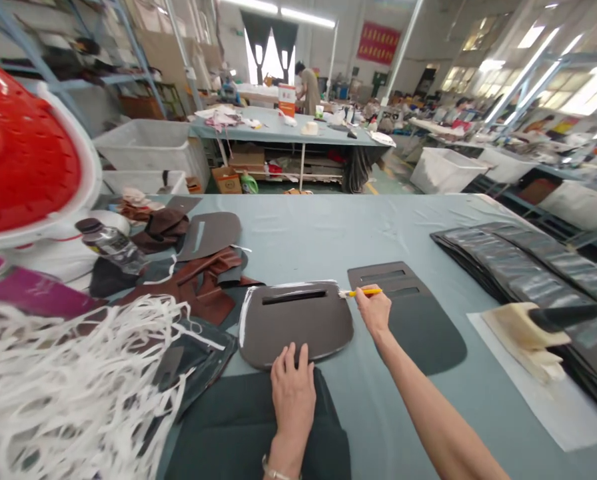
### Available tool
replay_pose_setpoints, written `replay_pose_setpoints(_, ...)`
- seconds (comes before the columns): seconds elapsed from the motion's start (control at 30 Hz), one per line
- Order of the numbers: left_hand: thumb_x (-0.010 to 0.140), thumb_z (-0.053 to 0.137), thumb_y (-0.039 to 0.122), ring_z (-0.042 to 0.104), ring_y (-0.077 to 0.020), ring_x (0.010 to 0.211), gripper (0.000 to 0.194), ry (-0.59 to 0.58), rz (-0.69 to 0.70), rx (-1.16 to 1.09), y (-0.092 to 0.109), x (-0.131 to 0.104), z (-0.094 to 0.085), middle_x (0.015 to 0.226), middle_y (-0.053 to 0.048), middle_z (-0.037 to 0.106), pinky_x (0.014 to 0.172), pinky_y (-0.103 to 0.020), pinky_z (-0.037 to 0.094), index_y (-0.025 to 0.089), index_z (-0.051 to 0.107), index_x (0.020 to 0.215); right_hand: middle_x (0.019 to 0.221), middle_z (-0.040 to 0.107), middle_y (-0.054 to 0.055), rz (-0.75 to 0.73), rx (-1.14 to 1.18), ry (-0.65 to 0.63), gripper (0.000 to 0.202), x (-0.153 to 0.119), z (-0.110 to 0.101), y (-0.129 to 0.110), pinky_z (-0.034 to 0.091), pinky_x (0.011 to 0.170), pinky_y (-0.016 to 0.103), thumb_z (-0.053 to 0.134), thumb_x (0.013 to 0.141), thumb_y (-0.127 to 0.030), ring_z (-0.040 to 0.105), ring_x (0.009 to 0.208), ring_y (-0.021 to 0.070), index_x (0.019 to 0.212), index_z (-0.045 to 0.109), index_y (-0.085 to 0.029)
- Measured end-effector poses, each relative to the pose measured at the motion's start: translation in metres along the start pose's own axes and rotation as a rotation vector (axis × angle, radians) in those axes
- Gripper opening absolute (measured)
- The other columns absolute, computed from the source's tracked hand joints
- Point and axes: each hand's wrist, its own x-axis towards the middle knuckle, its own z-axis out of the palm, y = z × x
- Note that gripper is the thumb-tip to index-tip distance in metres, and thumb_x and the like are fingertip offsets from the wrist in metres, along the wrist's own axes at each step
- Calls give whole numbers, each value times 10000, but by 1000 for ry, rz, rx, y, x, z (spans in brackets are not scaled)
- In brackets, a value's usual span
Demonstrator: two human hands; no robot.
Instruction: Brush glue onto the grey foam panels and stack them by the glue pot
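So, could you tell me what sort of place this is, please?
Probably a leather-goods workshop: the right hand brushes white glue along a cut brown panel, stacked panels wait nearby, and long worktables fill the hall.

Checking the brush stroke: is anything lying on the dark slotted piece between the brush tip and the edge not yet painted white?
Nothing visible: brush tip meets the slotted piece at its corner; left hand presses its near edge.

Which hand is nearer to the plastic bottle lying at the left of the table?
Left. The left hand presses the brown panel, closer to the bottle; the right hand, holding a yellow brush, is farther right.
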Motion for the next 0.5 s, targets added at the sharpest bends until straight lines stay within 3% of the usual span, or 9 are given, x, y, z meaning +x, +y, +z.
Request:
replay_pose_setpoints(0.17, 871, 470, 264, 467, -275, 1173, 352, -43, -33, -70, 3, -1, -8, 1259, -119, 537, 962, -459, 413, 230, 569, 1207, 509, 590, -1, -39, -91, -29, 228, -68, -53, 21, 393, 560, 251, 505, 746, -391, 555, 483, 160, 632, 571, -205)
replay_pose_setpoints(0.27, 893, 429, 322, 520, -241, 1126, 325, -134, -114, -282, -11, 12, -21, 1199, -98, 593, 980, -449, 398, 233, 583, 1165, 506, 569, -11, -77, -25, -20, 226, -108, -64, 1, 385, 540, 238, 523, 763, -383, 531, 466, 139, 642, 566, -198)
replay_pose_setpoints(0.33, 917, 359, 369, 556, -203, 1098, 357, -179, -230, -491, -31, 27, -31, 1169, -83, 623, 987, -413, 401, 217, 560, 1170, 557, 593, -4, -123, 134, -122, 223, -136, -51, -29, 402, 543, 226, 527, 797, -377, 540, 491, 128, 691, 589, -190)
replay_pose_setpoints(0.4, 929, 296, 412, 576, -176, 1086, 415, -172, -357, -671, -56, 44, -39, 1188, -91, 621, 971, -367, 417, 190, 514, 1203, 639, 630, 10, -208, 316, -315, 206, -166, -25, -63, 429, 564, 220, 520, 826, -355, 561, 535, 124, 754, 617, -188)
replay_pose_setpoints(0.5, 928, 264, 442, 596, -164, 1064, 444, -194, -463, -743, -88, 61, -46, 1160, -94, 641, 960, -350, 419, 179, 478, 1214, 752, 669, 23, -312, 478, -525, 174, -202, 14, -93, 462, 616, 221, 517, 840, -316, 599, 613, 128, 816, 638, -194)
